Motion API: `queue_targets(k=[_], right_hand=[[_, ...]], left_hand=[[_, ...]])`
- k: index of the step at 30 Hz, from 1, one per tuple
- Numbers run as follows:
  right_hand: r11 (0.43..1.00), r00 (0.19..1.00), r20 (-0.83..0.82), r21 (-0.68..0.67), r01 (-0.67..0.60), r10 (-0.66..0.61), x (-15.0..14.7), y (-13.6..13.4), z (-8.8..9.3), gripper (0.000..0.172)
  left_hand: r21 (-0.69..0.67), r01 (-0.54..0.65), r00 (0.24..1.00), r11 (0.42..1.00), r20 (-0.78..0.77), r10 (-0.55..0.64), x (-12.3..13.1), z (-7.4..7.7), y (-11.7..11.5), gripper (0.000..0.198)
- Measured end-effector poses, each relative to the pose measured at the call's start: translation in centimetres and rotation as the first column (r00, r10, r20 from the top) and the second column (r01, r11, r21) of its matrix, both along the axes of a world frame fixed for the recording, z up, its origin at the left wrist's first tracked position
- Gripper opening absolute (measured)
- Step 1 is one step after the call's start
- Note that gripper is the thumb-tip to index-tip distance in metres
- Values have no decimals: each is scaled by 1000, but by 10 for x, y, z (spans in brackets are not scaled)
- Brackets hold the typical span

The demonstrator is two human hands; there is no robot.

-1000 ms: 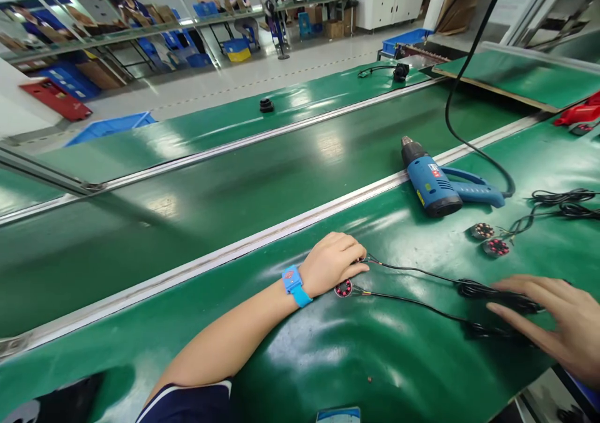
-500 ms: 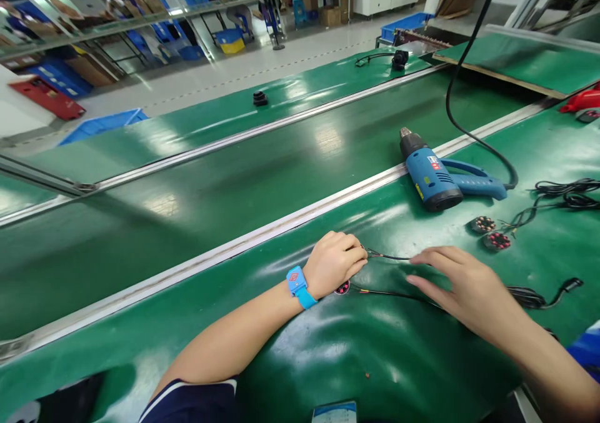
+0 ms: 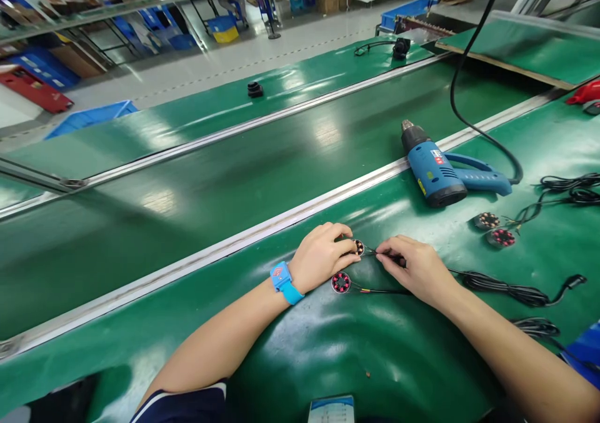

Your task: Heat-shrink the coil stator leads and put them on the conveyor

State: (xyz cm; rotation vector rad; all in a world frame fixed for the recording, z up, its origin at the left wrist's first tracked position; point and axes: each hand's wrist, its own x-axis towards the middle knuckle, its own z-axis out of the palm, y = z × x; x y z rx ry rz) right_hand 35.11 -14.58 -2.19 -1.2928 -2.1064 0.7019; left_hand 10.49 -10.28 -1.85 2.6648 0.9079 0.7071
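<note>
My left hand, with a blue strap on its wrist, has its fingers closed around a small round motor stator with copper-coloured windings. Thin wires run from it to the right. My right hand pinches the black cable at those wires, close beside the stator. Just below my left hand, a second stator with pink-red windings lies on the green mat. Its black cable with red and yellow wire ends passes under my right hand.
A blue heat gun lies beyond my right hand, its cord rising upward. Two more stators with cables lie at right. Coiled black cables rest near my right forearm. A metal rail edges the conveyor belt.
My right hand has moved left and closed on the cable by the wires. My left hand shifted slightly left, uncovering the pink-red stator and the one it holds.
</note>
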Motion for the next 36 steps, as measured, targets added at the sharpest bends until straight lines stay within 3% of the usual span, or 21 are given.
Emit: queue_targets(k=[10, 13, 16, 19, 23, 32, 36], right_hand=[[999, 998, -61, 24, -26, 28, -7, 9, -2, 10], [998, 1000, -2, 50, -30, 30, -1, 4, 9, 20], [993, 980, 197, 102, -62, 41, 30, -16, 32, 48], [979, 894, 443, 146, -139, 61, 84, -45, 49, 54], [942, 761, 649, 260, -210, -9, 150, -74, 49, 52], [891, 720, 659, 435, -132, -215, 225, -76, 35, 57], [884, 677, 654, 468, -10, -338, 226, -72, 47, 67]], left_hand=[[-58, 30, 994, 998, -106, -36, -5, 5, 2, 24], [-94, 50, 990, 994, -124, -61, -11, 13, 2, 27], [-224, 144, 977, 964, -121, -174, -22, 26, 3, 32], [-336, 253, 941, 907, -134, -312, -32, 39, 3, 27], [-337, 261, 911, 905, -223, -346, -35, 44, 0, 20], [-279, 226, 925, 933, -240, -296, 3, 33, -5, 21], [-208, 238, 935, 949, -217, -282, 17, 27, -8, 19]])
